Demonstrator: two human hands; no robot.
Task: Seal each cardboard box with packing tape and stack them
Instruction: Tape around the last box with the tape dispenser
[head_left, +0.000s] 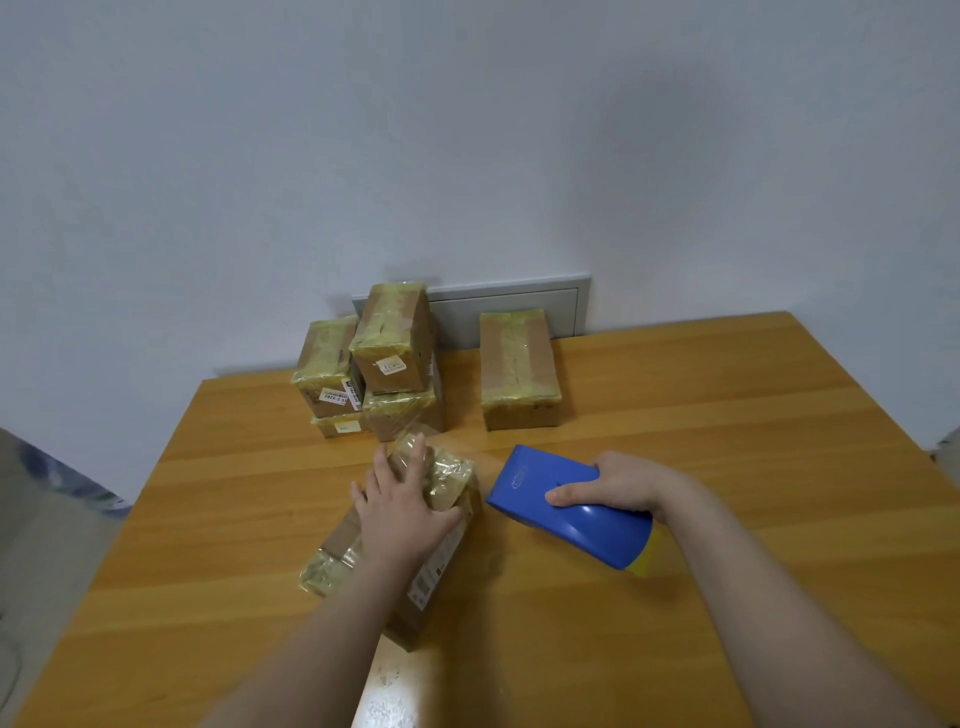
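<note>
Left hand (402, 512) presses flat, fingers spread, on taped brown cardboard box (340, 538), ctr of wooden table (727, 415), long axis running away from person; right hand (618, 486), curled round blue plastic tape dispenser (566, 512), sits just to box's rt

Near box (395, 540) lies left of dispenser (571, 512), stacked boxes (374, 374) behind.

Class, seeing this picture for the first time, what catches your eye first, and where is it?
The bright blue tape dispenser stands out, gripped by the right hand right of centre on the table. Beside it the left hand presses flat on a tape-wrapped box. At the far edge a pile of taped boxes stands by the wall, with a lone box apart to its right.
</note>
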